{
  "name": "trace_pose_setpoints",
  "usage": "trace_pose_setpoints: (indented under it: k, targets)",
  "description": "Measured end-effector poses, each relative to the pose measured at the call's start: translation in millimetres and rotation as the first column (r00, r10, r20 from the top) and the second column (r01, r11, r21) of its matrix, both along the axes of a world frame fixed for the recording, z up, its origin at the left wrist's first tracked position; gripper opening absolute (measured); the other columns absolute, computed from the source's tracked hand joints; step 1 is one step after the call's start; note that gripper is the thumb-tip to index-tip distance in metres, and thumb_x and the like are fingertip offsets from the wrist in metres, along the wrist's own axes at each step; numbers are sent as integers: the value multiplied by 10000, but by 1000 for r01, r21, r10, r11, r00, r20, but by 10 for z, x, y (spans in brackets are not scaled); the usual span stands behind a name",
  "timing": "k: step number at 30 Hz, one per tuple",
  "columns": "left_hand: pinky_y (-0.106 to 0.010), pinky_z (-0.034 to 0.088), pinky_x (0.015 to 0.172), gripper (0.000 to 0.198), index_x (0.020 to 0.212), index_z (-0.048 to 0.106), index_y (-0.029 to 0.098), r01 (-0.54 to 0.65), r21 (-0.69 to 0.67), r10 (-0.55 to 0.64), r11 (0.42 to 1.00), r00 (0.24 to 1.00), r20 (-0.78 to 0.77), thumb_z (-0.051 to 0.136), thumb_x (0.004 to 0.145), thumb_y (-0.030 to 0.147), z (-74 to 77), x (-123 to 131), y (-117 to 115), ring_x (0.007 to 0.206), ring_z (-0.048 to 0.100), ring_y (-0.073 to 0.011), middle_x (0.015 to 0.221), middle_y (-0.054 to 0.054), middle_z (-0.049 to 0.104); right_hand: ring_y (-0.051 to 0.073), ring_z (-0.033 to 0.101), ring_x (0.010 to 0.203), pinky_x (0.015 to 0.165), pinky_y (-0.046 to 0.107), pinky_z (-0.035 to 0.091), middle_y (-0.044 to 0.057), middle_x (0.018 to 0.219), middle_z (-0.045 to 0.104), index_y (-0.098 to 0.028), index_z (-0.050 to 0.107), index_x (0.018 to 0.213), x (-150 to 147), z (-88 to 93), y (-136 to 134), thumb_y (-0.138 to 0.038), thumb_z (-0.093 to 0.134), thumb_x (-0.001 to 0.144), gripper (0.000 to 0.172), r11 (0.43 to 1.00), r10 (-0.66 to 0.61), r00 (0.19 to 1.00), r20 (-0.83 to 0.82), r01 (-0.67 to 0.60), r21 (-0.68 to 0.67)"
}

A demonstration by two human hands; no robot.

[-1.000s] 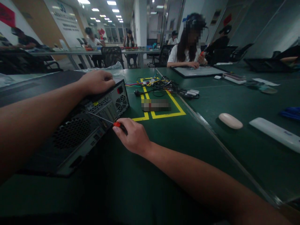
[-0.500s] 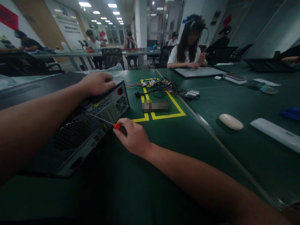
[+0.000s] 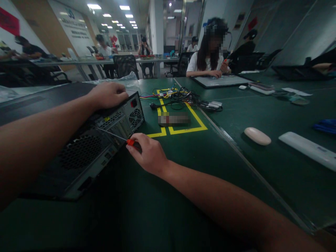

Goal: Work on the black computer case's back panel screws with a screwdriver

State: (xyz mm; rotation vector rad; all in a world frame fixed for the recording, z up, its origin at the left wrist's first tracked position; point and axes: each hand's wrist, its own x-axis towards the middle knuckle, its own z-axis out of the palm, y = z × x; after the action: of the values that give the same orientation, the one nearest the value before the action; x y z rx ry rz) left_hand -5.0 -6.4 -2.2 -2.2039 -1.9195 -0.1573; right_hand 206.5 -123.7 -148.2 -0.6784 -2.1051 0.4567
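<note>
A black desktop computer case (image 3: 86, 164) stands at the left, its rear panel with vents, slots and a small fan facing right. My left hand (image 3: 110, 94) presses on the top near the rear edge, fingers bent and partly hidden, gripping the case. In my right hand (image 3: 148, 152) is a screwdriver (image 3: 130, 142), its orange handle pinched between thumb and fingers. Its thin shaft points left to the rear panel, above the large round vent. The tip appears to meet the panel, though exact contact is too small to make out.
Tangled cables (image 3: 187, 96) and a blurred flat object (image 3: 174, 119) lie around yellow tape marks. Further right are a pale mouse (image 3: 257, 136) and a long white device (image 3: 308, 148). Across the table, a person (image 3: 207, 57) works at a flat panel (image 3: 222, 81).
The view has shifted very slightly. Both hands keep their grip, and the screwdriver stays at nearly the same place on the rear panel.
</note>
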Motion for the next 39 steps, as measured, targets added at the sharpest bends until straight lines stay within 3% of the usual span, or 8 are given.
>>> trace_pose_setpoints:
  k: [39]
  targets:
    - [-358, 384, 687, 448, 920, 700, 190, 12, 19, -12, 1000, 1000, 3, 390, 912, 513, -2, -14, 10, 805, 574, -246, 902, -118, 693, 196, 723, 1006, 875, 314, 532, 76, 1120, 751, -199, 604, 1236, 6, 45, -48, -505, 485, 1073, 366, 997, -63, 998, 23, 64, -31]
